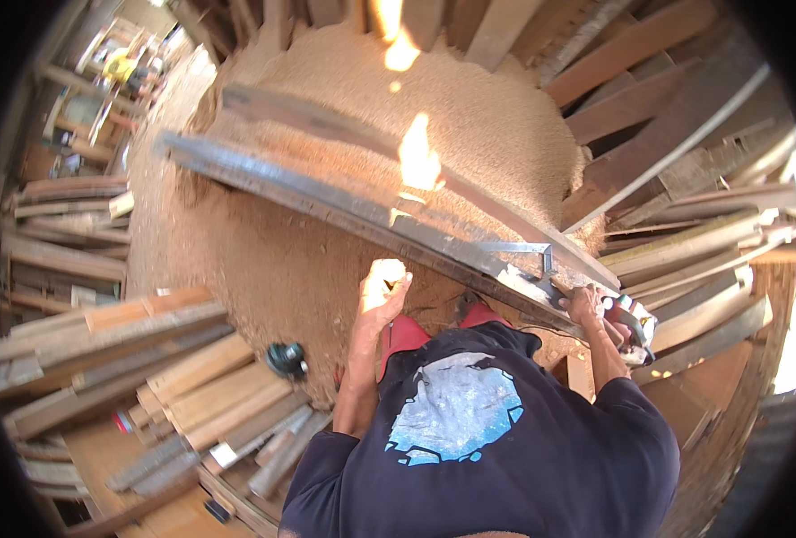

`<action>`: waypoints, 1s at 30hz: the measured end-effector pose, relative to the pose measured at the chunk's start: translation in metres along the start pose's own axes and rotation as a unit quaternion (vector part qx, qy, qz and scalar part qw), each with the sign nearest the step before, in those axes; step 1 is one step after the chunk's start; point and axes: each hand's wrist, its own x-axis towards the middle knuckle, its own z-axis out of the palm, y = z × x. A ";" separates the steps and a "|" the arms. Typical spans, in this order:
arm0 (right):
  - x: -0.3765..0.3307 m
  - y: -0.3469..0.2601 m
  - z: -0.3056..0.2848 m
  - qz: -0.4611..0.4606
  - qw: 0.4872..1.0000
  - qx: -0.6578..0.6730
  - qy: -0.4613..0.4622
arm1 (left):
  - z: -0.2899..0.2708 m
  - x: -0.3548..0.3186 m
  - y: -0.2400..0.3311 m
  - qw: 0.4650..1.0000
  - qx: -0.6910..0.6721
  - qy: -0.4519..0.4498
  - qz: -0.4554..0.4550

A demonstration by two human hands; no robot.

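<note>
**A:** Quick one, from your remote feed: where's the main piece, how will it handle?

**B:** I've got a long beam [326, 195] in front of the person's legs, above the sawdust-covered ground [272, 260]. I'd judge it heavy and stiff, hard to break. Dust might make it a bit slippery. I'd take hold near both ends, palms under the edges; one-handed lifting looks like a bad bet.

**A:** Direction?

**B:** Long axis runs slantwise in my view: far end upper left, near end lower right, by the right hand [583, 305]. A second beam [308, 118] lies beyond it, on a similar slant.

**A:** Grip state?

**B:** Left hand [384, 291]: fingers curled, away from the beam; glare, so I can't tell if it holds anything. Right hand: bent beside a brown stick [561, 287]; I can't tell if that grip is closed on it. Metal square [510, 246] near it, red-and-white power tool [635, 332] just beside the forearm.
</note>
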 end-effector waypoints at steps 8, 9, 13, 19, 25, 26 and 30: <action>0.000 -0.091 -0.041 0.121 0.900 0.393 0.145 | 0.090 0.121 0.088 0.954 -0.159 -0.250 0.039; -0.009 -0.099 -0.053 0.122 0.873 0.441 0.169 | 0.107 0.129 0.091 0.946 -0.147 -0.286 0.034; -0.082 -0.122 -0.127 0.080 0.705 0.637 0.300 | 0.181 0.147 0.106 0.899 -0.108 -0.423 0.029; -0.149 -0.147 -0.117 0.199 0.618 0.613 0.450 | 0.256 0.141 0.102 0.826 -0.052 -0.545 0.136; -0.165 -0.183 -0.089 0.273 0.567 0.599 0.494 | 0.281 0.138 0.077 0.788 -0.052 -0.592 0.164; -0.166 -0.187 -0.085 0.278 0.559 0.601 0.498 | 0.278 0.139 0.076 0.775 -0.020 -0.600 0.197; -0.162 -0.194 -0.084 0.268 0.526 0.612 0.527 | 0.270 0.135 0.089 0.761 -0.086 -0.626 0.147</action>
